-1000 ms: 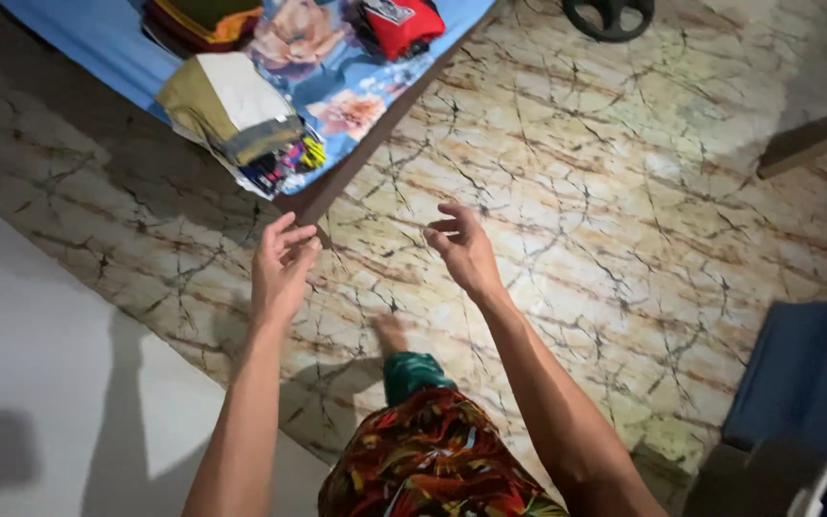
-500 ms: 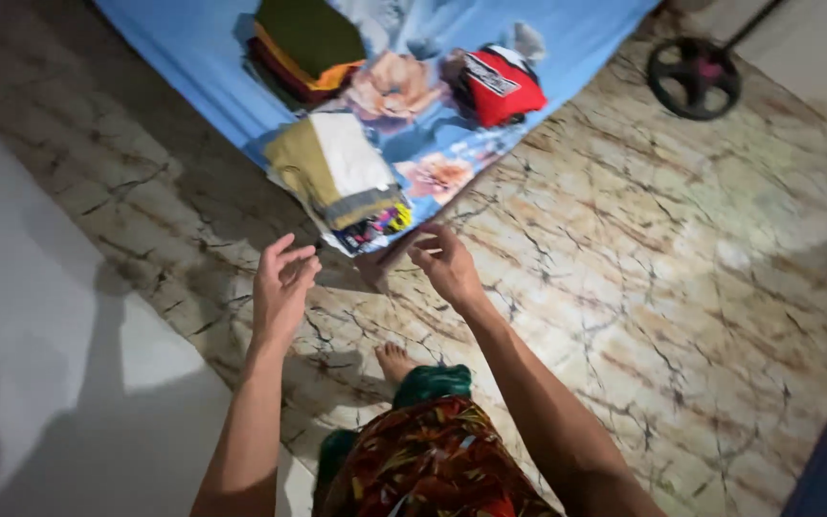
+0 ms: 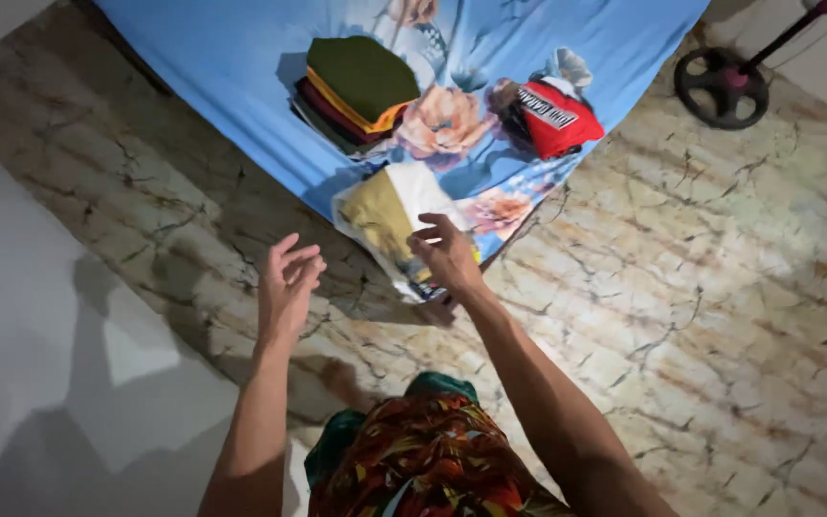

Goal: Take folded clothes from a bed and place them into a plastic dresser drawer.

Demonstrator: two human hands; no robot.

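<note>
The left hand (image 3: pixel 287 285) hovers bare over the cracked marble-patterned floor (image 3: pixel 681 287), fingers spread and holding nothing; the small folded stack of mustard-yellow and white cloth (image 3: pixel 392 213) lies at its two o'clock, on the corner of the blue flower-printed bedsheet (image 3: pixel 232 67). The right hand (image 3: pixel 445 254) is nearer (just at the stack's near edge, at its twelve o'clock), fingers loosely curled and open, gripping nothing; the stack's long axis runs from ten to four o'clock.
</note>
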